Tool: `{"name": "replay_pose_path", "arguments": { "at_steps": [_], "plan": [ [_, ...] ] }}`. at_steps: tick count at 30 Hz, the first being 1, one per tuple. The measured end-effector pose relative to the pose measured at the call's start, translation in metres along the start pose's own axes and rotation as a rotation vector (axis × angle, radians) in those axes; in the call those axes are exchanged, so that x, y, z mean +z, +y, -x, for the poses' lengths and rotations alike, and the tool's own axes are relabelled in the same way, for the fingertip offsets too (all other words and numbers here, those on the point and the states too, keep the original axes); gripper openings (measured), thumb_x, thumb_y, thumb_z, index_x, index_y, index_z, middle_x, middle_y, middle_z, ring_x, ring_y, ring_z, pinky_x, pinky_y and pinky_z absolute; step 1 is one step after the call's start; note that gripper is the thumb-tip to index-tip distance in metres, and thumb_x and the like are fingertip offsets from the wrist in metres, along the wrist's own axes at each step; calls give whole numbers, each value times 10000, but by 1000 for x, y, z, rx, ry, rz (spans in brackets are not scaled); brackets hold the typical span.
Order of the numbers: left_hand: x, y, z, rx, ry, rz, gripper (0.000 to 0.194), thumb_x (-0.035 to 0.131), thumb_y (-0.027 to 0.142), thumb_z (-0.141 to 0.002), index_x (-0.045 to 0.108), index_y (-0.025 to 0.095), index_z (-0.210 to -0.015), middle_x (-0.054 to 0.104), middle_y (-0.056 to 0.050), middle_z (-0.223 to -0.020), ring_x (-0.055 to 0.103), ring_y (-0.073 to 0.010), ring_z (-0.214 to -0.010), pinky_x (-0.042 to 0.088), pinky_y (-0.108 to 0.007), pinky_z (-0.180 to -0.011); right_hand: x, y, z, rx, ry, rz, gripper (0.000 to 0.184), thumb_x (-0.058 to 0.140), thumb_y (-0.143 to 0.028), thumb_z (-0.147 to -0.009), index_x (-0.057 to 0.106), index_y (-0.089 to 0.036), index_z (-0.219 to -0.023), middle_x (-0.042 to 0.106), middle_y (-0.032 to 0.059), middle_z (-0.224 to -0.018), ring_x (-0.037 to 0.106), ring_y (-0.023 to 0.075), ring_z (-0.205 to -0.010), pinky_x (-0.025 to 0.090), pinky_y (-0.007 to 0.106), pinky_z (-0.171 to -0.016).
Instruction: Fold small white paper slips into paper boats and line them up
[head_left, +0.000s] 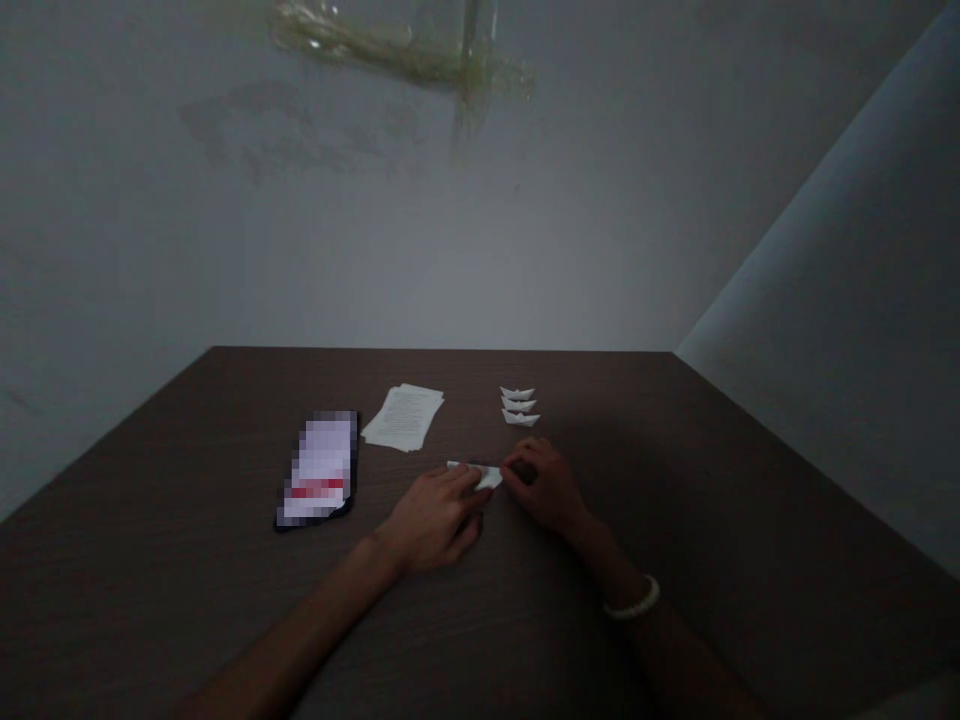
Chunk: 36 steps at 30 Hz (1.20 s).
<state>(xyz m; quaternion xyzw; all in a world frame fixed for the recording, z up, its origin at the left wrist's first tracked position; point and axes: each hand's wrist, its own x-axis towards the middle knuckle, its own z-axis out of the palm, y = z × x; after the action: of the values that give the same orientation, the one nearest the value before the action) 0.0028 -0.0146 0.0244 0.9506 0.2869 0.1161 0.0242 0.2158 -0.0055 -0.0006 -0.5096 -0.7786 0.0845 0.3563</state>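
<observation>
Two bare hands at work on one folded paper (pixel 491 476), which lies on the brown table (pixel 450 640) between them, nearer than the row of paper boats. The left hand (pixel 439 515) is open, palm down, its fingers laid across the paper's left part; the right hand (pixel 551 485) pinches the right end between thumb and forefinger. For a clean crease, the left fingers would best bear down evenly and hold the strip against the table, while the right aligns the edges before pressing along the fold; light pressure probably suits so small a piece, since a hard tug could skew or tear it. Counted: three paper boats (pixel 520 420), in a column beyond the right hand; one phone (pixel 319 470), left of the hands; one stack of printed sheets (pixel 405 416), its sheets too closely overlapped to number; and one pale bracelet (pixel 634 606), around the right wrist.
</observation>
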Motion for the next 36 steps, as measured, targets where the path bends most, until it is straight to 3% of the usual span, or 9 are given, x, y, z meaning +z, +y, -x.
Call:
{"name": "replay_pose_path", "arguments": {
  "at_steps": [4,13,25,30,36],
  "plan": [
    [0,1,0,-7,13,-10,294,493,254,-882,612,185,-1142,564,-87,-1042,538,-252,-1004,463,-386,-867,1,-1,2,-33,-61,11,63,706,-176,-755,675,-209,-799,611,33,-892,550,195,-875,439,344,-824],
    [-2,1,-1,-6,-6,-6,297,485,255,-880,606,189,-1142,557,-83,-1021,535,-254,-975,478,-398,-840,3,-1,2,7,-50,32,66,732,-236,-749,688,-205,-787,620,31,-880,557,190,-850,434,353,-838],
    [-1,0,0,-7,12,10,320,489,244,-877,601,201,-1173,560,-85,-1034,535,-264,-1008,471,-410,-869,0,1,-1,10,-59,16,75,681,-137,-781,703,-209,-771,644,34,-863,573,182,-835,441,332,-811],
    [1,-1,1,-19,-4,4,305,489,261,-878,606,195,-1152,560,-92,-1057,534,-274,-1023,473,-421,-875,1,0,0,8,-67,38,26,723,-199,-765,703,-203,-782,641,36,-870,570,186,-837,437,341,-821],
    [3,-1,2,-29,4,8,344,488,268,-884,576,200,-1210,554,-93,-1088,526,-269,-1046,469,-417,-897,2,1,2,5,-66,32,94,754,-241,-739,705,-210,-813,634,38,-893,564,192,-848,439,353,-829]
  ]
}}
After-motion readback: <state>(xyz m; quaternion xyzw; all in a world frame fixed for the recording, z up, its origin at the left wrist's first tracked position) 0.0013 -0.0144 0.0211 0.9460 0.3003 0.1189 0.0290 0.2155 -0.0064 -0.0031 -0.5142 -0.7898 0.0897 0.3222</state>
